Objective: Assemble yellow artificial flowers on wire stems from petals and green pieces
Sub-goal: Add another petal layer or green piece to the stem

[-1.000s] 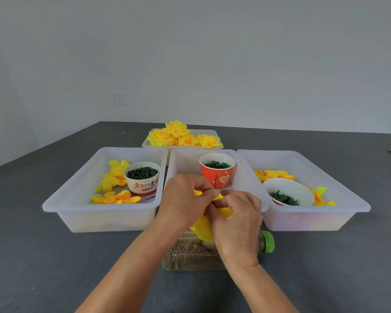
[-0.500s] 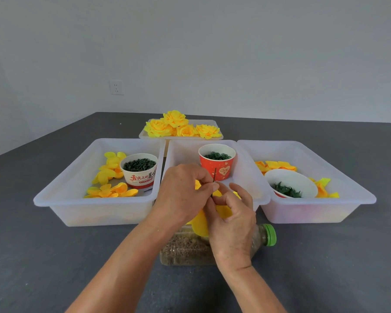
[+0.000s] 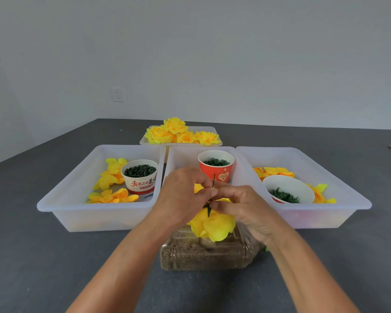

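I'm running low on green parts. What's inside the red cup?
The red cup holds small dark green rings, filling it near the rim. What lies under that top layer is covered.

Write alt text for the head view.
Both hands, left hand and right hand, pinch a thin wire stem threaded through a yellow flower, above a plastic bottle and before three white bins.

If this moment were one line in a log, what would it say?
step: threading flower | left hand: pinches wire stem | right hand: holds yellow flower | finished flowers: rear tray
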